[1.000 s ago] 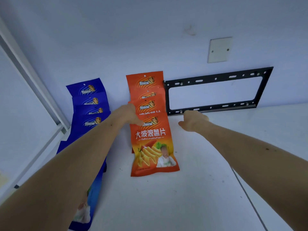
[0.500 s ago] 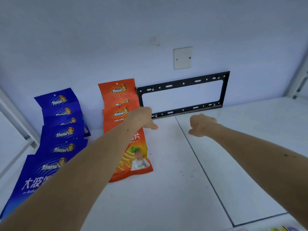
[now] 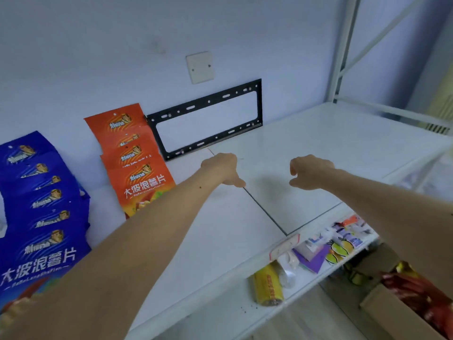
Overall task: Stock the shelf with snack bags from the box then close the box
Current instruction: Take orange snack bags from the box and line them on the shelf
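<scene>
Orange bags (image 3: 137,163) lean far left on the shelf (image 3: 220,241); more fill the box (image 3: 402,312), near right. Light, crinkly, slippery: pinch top seams. Both hands, left (image 3: 221,169) and right (image 3: 310,171), hang loosely curled, empty.

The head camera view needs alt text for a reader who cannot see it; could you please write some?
Two bare hands, the left hand and the right hand, hover empty over a white shelf board. To their left, overlapping orange snack bags and blue snack bags lean toward the wall. At lower right is an open cardboard box holding red packets.
</scene>
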